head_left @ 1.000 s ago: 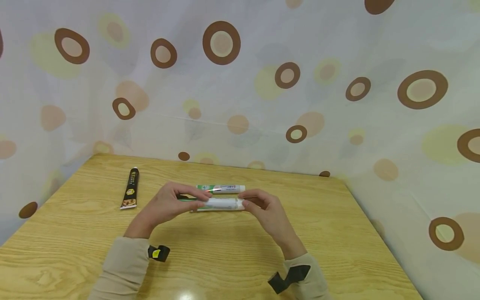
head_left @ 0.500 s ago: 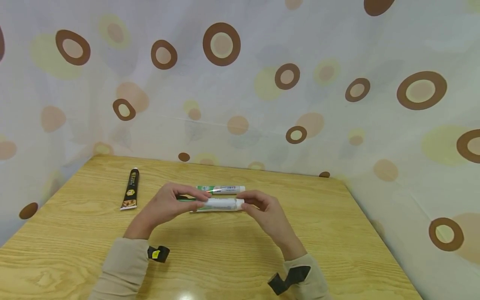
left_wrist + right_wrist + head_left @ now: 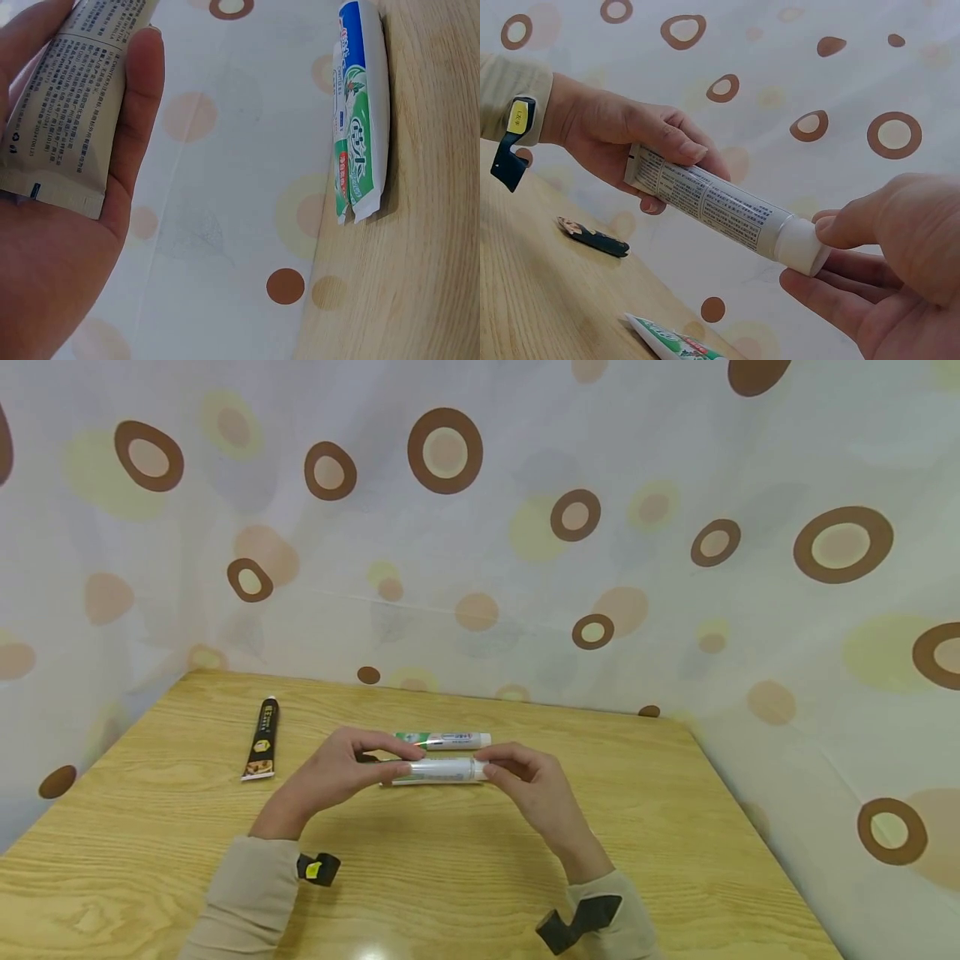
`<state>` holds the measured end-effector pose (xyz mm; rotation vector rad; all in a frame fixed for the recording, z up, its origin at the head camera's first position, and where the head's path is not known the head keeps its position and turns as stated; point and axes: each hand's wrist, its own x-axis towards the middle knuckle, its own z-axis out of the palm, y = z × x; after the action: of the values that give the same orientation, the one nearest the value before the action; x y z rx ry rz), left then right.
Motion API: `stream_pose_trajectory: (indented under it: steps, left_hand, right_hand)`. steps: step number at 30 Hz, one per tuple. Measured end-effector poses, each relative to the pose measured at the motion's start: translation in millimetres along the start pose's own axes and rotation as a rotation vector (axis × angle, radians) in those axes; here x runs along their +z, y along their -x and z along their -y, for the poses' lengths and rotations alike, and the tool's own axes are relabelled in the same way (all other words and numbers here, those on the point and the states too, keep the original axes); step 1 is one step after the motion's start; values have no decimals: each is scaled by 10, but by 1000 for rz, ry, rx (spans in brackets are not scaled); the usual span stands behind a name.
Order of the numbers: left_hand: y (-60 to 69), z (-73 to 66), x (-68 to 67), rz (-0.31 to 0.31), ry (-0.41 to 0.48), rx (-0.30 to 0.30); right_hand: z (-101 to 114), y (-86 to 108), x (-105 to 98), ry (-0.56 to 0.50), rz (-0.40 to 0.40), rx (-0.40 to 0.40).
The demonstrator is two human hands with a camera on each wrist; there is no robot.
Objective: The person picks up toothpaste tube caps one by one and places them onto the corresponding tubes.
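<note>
A white tube (image 3: 712,202) printed with small dark text is held above the wooden table (image 3: 420,877), its white cap (image 3: 799,246) on and its contents hidden. The left hand (image 3: 337,766) has thumb and fingers closed round the flat crimped end; the right hand (image 3: 534,781) pinches the cap. Below, two green-and-white tubes (image 3: 367,112) lie side by side; a black tube (image 3: 261,739) lies well apart, toward the left.
</note>
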<state>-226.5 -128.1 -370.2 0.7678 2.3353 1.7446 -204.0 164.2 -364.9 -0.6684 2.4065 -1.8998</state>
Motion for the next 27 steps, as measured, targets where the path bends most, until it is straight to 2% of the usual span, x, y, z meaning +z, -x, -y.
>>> stream_pose_trajectory:
  steps: [3, 13, 27]
  left_hand:
    - [-3, 12, 3, 12, 9, -12]
    - [19, 21, -10, 61, 36, 10]
    - [6, 21, -16, 63, 52, 6]
  right_hand:
    - [-2, 4, 4, 0, -8, 12]
    - [-29, 0, 8, 10, -4, 16]
    - [-33, -9, -2, 20, 21, 51]
